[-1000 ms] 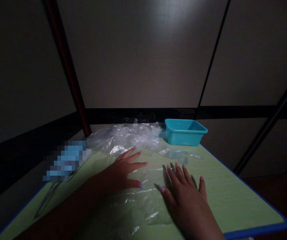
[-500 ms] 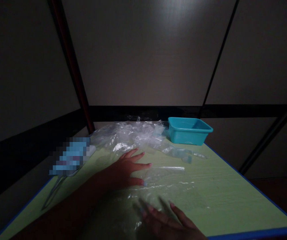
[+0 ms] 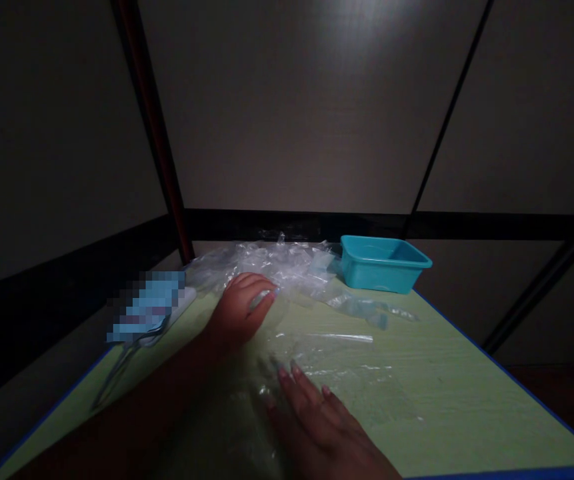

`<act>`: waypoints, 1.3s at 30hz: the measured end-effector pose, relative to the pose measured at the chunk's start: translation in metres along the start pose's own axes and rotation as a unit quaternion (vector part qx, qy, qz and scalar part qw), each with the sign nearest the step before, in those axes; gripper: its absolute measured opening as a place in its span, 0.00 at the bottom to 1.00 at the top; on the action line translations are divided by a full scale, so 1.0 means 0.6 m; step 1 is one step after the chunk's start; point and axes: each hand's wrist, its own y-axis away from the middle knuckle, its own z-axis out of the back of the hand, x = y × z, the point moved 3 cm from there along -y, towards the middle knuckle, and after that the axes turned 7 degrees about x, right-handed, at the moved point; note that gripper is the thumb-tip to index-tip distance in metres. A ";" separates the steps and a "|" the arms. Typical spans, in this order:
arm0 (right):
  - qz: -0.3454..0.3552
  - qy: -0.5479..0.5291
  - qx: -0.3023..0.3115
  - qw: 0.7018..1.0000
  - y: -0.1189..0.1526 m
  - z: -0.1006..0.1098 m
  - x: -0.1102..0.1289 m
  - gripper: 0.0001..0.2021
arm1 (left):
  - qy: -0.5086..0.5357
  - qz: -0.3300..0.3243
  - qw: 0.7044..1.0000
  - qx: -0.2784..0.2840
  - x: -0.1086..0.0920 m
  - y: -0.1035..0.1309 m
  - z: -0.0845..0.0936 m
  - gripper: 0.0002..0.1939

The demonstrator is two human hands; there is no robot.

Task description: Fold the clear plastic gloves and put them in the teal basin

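My left hand (image 3: 241,310) is at the near edge of a crumpled pile of clear plastic bags (image 3: 297,263). Its fingers are bent and meet the thumb in a pinch on a clear plastic bag there. Closer to me, one thin clear bag (image 3: 367,383) lies spread flat on the table. My right hand (image 3: 317,420) rests over that flat bag's left part, palm down, fingers stretched out and slightly apart.
A turquoise plastic basin (image 3: 384,273) stands at the back right of the light green table (image 3: 487,413), which has a blue edge. At the left lies a pixelated blue item (image 3: 149,307) with a thin strap or cord (image 3: 111,377). Dark-trimmed panels (image 3: 287,120) rise behind.
My left hand has drawn back slightly and up toward the pile, its spread fingers curling into a pinch. My right hand has moved forward and a little left over the flat bag.
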 end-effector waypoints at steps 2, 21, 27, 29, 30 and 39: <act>-0.021 -0.009 0.028 0.999 -0.013 0.001 -0.015 0.32 | -0.001 0.028 0.999 -0.042 0.008 -0.004 0.010 0.12; -0.151 -0.068 0.148 0.975 -0.026 -0.018 -0.045 0.29 | -0.055 0.089 0.980 0.167 0.039 0.013 -0.038 0.16; -0.151 -0.065 0.157 0.974 -0.029 -0.017 -0.044 0.30 | -0.040 0.050 0.968 0.241 0.039 0.019 -0.043 0.21; -0.149 -0.065 0.169 0.972 -0.030 -0.015 -0.042 0.30 | -0.029 0.051 0.966 0.250 0.039 0.020 -0.044 0.19; -0.149 -0.065 0.172 0.972 -0.030 -0.013 -0.041 0.30 | -0.023 0.050 0.965 0.255 0.038 0.020 -0.044 0.18; -0.146 -0.072 0.143 0.976 -0.026 -0.014 -0.043 0.30 | -0.031 0.054 0.970 0.233 0.038 0.024 -0.043 0.14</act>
